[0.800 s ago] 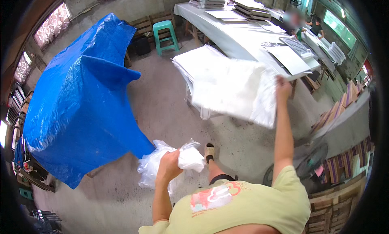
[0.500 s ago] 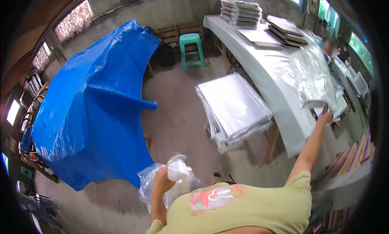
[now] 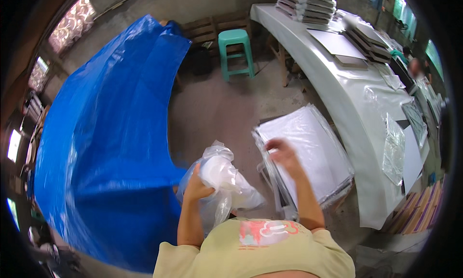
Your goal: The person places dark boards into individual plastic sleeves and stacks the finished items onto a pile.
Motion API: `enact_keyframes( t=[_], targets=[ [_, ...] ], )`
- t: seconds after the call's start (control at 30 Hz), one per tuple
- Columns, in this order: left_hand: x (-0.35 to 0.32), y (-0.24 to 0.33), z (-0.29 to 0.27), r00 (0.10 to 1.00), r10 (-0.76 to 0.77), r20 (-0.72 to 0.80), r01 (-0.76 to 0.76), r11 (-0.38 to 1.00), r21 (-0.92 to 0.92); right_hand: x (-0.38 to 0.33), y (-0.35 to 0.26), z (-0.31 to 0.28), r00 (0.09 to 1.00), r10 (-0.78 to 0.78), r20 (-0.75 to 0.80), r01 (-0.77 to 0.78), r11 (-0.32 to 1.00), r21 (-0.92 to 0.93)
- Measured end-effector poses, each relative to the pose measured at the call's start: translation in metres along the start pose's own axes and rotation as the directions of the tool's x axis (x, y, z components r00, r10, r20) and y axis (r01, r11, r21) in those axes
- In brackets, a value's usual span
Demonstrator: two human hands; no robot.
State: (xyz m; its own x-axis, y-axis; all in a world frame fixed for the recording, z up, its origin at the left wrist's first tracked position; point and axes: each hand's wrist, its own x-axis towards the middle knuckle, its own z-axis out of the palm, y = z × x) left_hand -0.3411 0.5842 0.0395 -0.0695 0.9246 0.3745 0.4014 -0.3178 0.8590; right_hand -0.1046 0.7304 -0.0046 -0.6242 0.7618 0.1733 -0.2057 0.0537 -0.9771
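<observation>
looks partway, i'd judge: at least 1 flat clear plastic sheet point(image 3: 393, 150) lies out on the long white-covered table point(image 3: 333, 71), but 1 crumpled translucent plastic bundle point(image 3: 222, 174), gripped in the left hand point(image 3: 197, 185), isn't spread yet. it's nr 1 big blue tarp point(image 3: 120, 133). right hand point(image 3: 284, 155) is over 1 stack of flat white plastic-wrapped panels point(image 3: 318, 152), blurred; can't tell if touching/gripping. panel qty: overlapped, can't count. also 1 teal plastic stool point(image 3: 235, 37).

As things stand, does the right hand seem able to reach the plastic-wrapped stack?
Probably yes: the right hand seems free and appears over the plastic-wrapped stack, with nothing visible between.
</observation>
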Motion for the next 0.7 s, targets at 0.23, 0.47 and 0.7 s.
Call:
enact_keyframes(
  t=[0.23,0.47,0.7],
  targets=[
    [0.149,-0.112,-0.063,0.982,-0.107,-0.156,0.021,0.882,-0.471,0.149,0.032,0.124,0.973,-0.160,-0.165,0.143,0.983,-0.112],
    [0.275,-0.164,-0.139,0.881,-0.354,-0.314,-0.117,0.480,-0.869,0.301,0.041,0.103,0.877,-0.034,-0.479,0.086,0.992,0.088],
    [0.361,-0.276,-0.217,0.708,-0.443,-0.550,-0.013,0.770,-0.638,0.452,0.084,0.025,0.878,0.191,-0.439,0.058,0.868,0.494]
  ],
)
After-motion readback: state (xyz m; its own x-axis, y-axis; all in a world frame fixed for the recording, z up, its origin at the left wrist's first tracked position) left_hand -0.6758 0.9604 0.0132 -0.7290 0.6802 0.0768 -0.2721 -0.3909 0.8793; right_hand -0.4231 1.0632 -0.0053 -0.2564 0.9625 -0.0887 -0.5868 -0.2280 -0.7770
